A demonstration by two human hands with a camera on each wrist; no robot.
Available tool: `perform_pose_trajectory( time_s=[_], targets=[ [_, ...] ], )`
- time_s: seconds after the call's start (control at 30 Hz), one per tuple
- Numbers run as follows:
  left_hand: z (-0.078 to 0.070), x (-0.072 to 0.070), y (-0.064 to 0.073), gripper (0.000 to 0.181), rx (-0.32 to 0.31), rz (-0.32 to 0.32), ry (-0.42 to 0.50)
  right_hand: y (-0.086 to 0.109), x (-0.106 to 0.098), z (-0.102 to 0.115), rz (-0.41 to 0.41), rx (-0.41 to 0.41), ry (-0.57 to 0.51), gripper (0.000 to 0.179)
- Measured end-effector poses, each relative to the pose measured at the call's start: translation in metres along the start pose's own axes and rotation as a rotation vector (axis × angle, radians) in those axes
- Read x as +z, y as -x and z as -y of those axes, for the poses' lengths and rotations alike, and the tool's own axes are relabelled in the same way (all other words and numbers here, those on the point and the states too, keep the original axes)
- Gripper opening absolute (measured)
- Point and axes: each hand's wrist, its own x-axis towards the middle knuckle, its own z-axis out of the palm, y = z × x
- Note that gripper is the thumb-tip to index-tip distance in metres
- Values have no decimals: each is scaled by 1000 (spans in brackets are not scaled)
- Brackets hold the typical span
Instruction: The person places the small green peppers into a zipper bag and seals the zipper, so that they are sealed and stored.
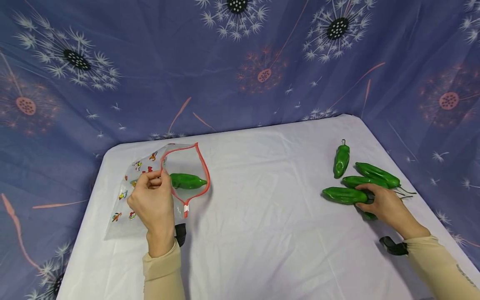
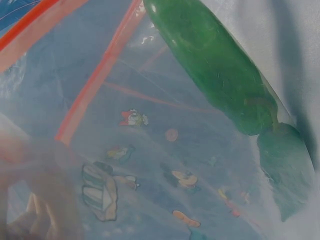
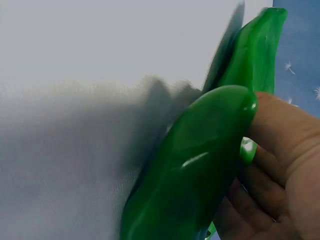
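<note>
My left hand point(image 1: 151, 200) pinches the edge of a clear zip bag point(image 1: 127, 221) printed with small cartoon figures. The bag's red-trimmed mouth gapes toward the right, with a white slider at its near corner. Inside lies a green pepper point(image 1: 187, 181); in the left wrist view a darker green shape point(image 2: 287, 170) shows beyond the end of the pepper point(image 2: 210, 60). At the right, my right hand point(image 1: 386, 206) grips another green pepper point(image 1: 343, 195) between thumb and fingers. Its stem end is hidden by the hand. In the right wrist view this pepper point(image 3: 190, 165) fills the middle.
Several more green peppers lie around the right hand: one upright point(image 1: 341, 160) farther back, others point(image 1: 378, 174) beside the hand, one point(image 1: 370, 216) partly under it. A white cloth point(image 1: 258, 208) covers the table. Blue patterned fabric point(image 1: 210, 75) hangs behind and at the sides.
</note>
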Motion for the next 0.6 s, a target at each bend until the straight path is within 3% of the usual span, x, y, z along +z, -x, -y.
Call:
perform_pose_trajectory(
  time_s=[0.4, 0.6],
  targets=[
    [-1, 1, 1, 12, 29, -7, -6, 0, -2, 1, 14, 10, -12, 59],
    [-1, 0, 2, 12, 30, -4, -2, -6, -3, 4, -56, -43, 1, 59]
  ],
)
